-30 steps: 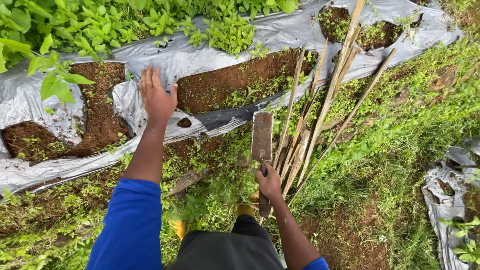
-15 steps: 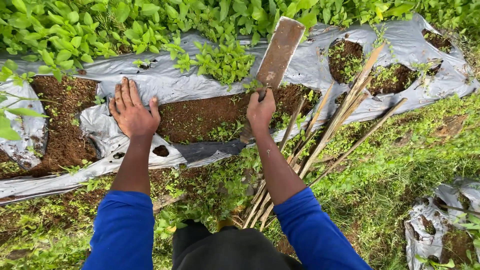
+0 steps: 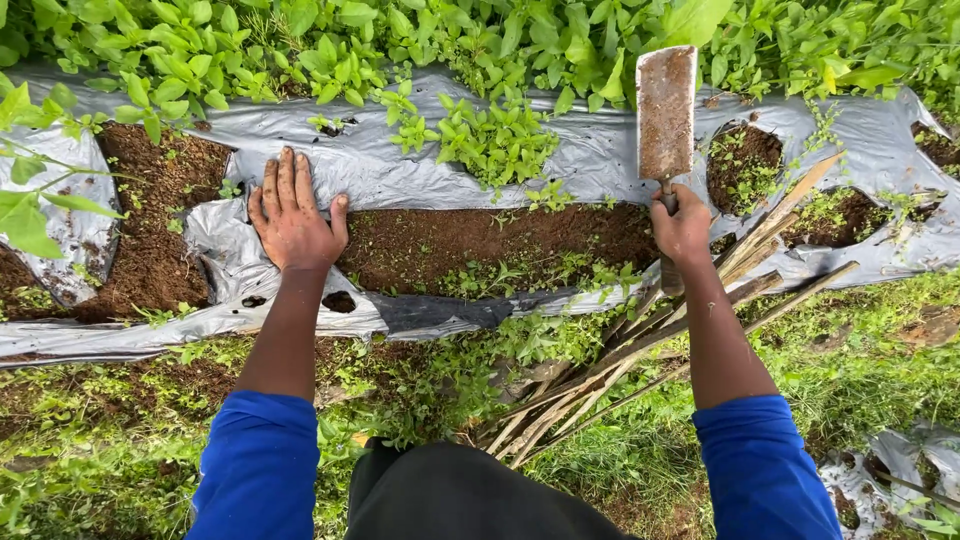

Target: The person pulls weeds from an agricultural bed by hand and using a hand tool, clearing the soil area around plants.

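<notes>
left hand point(image 3: 292, 222) on plastic sheet point(image 3: 420, 170), sticks point(image 3: 640, 370) right of soil strip point(image 3: 500, 245)

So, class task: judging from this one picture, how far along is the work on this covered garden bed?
Done: the grey plastic sheet is torn open, baring a strip of brown soil. In hand: the left hand presses flat on the sheet edge, while the right hand holds a soil-caked flat blade raised upright. Left: small weeds dot the soil, and bamboo sticks lie unused alongside.

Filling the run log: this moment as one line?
left hand: flat on plastic sheet | right hand: grips flat-bladed tool, blade raised | stakes: on ground
</notes>
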